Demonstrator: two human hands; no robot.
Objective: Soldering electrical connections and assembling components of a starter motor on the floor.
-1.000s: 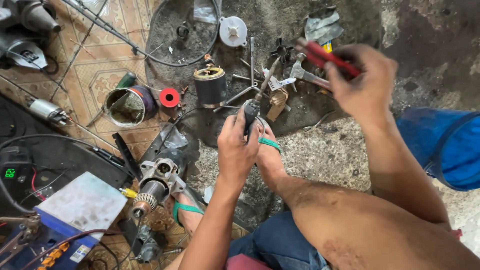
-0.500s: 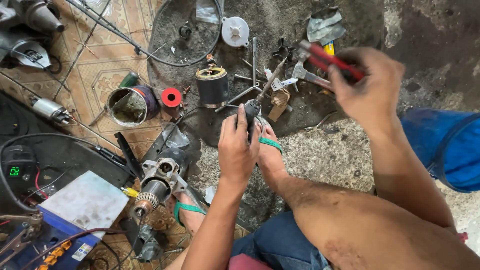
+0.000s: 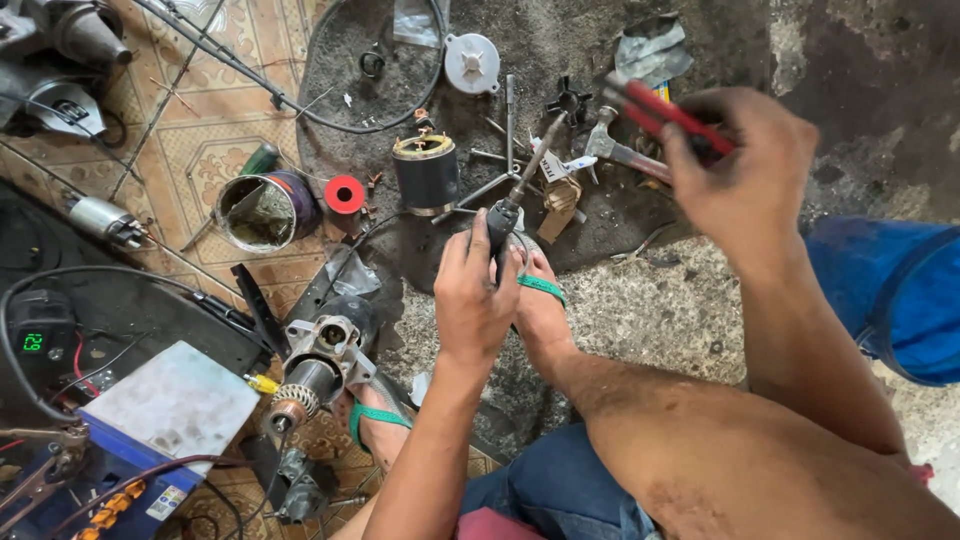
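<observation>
A dark screwdriver (image 3: 510,205), shaft slanting up toward the hammer (image 3: 612,150), stands clasped by its handle just above the green-strapped sandal (image 3: 540,290). Red-handled pliers (image 3: 665,112) (blurred) hang raised just right of the hammer.

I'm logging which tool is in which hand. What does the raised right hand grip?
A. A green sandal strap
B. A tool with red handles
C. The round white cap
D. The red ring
B: the right hand is closed around a red-handled tool, probably pliers, held up above the floor, while the left hand grips a dark shafted part.
</observation>
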